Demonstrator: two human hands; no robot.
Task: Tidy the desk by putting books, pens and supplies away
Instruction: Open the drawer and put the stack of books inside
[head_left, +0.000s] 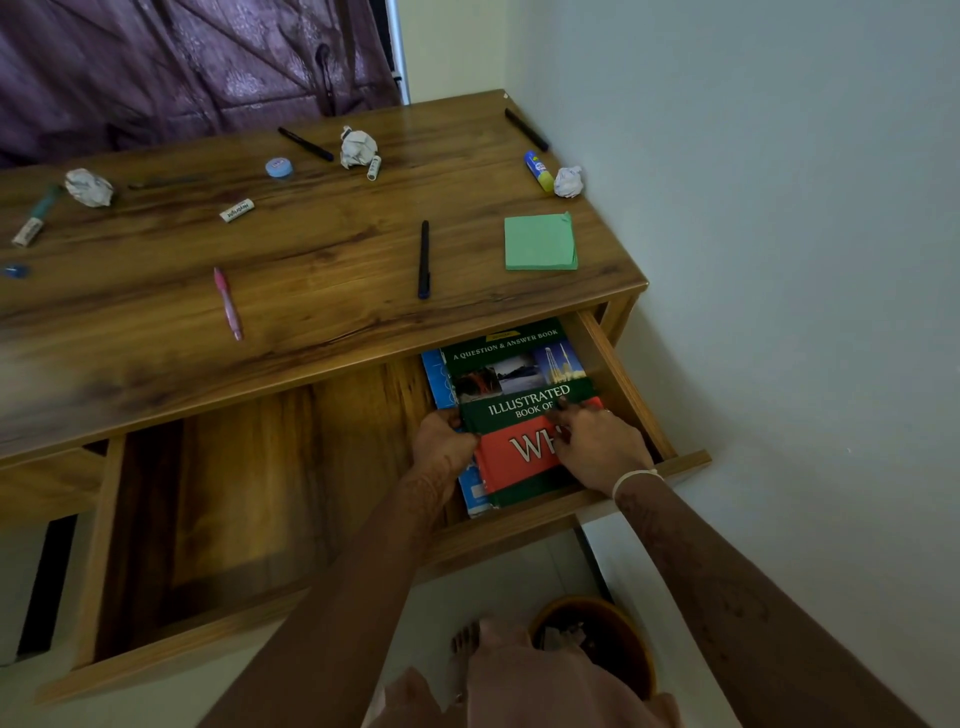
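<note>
A green and red illustrated book (511, 395) lies in the right end of the open wooden drawer (249, 499), on top of a blue book (435, 376). My left hand (441, 441) grips the green book's left edge. My right hand (597, 447) rests on its cover with the fingers on the title. On the desk top (322, 249) lie a pink pen (227, 302), a dark blue pen (424, 259), two black pens (305, 143) (526, 129), a green sticky-note pad (540, 242), a glue stick (538, 170) and an eraser (237, 210).
Three crumpled paper balls (89, 187) (357, 147) (568, 181), a round blue tape (279, 168), a teal marker (35, 215) and a small white tube (373, 167) are also on the desk. A brown bin (597, 639) stands on the floor by the wall. A purple curtain (182, 62) hangs behind.
</note>
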